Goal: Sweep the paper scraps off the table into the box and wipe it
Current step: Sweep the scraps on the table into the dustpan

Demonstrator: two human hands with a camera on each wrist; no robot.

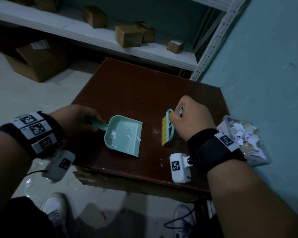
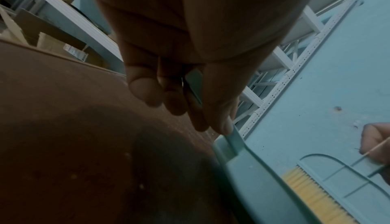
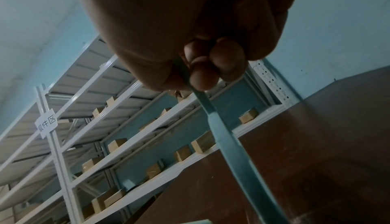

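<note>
fingers of your left hand [image 1: 79,117] curl round the dustpan [image 1: 123,134] handle, your right hand [image 1: 189,121] clamps the brush [image 1: 168,129] just beside it; sweeping step, next tip scraps [image 1: 113,134] into the box [image 1: 244,140] beyond the brush.

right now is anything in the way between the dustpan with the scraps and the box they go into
The brush and the right hand gripping it sit on the table between the dustpan, held by the left hand, and the box at the right edge. Nothing else visible lies between them.
</note>
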